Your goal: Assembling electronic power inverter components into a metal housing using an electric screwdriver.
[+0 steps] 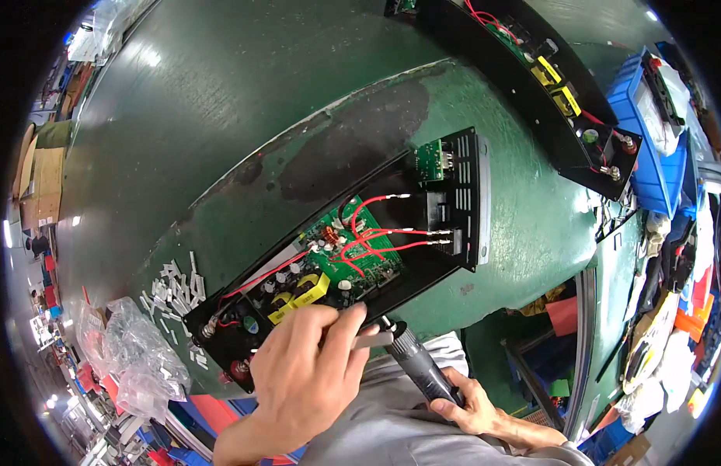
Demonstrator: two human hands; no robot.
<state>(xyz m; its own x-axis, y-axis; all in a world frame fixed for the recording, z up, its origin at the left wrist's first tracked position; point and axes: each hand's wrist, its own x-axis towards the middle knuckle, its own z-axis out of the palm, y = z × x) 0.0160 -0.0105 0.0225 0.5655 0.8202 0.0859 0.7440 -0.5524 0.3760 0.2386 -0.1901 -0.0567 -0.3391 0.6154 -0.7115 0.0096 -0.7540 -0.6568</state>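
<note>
In front of me lies an open black metal case (pixel 423 281) with a green circuit board (pixel 380 272), red wires (pixel 368 242) and yellow-wrapped transformers (pixel 310 289) inside. My left hand (pixel 302 380) is over the case's near edge, its fingers bent and pinching a small flat grey piece (pixel 374 340); part of the piece is hidden by the fingers. My right hand (pixel 471 408) is closed round the rear of a black electric screwdriver (pixel 419 359). The screwdriver's tip points up and left, close to the grey piece; whether they touch I cannot tell.
Small whitish strips (pixel 174 291) lie loose left of the case, beside crumpled clear plastic bags (pixel 139 349). A second open black case (pixel 524 101) stands at the far right, next to a blue bin (pixel 636 97). The green table (pixel 524 225) has a cut-out near me at right.
</note>
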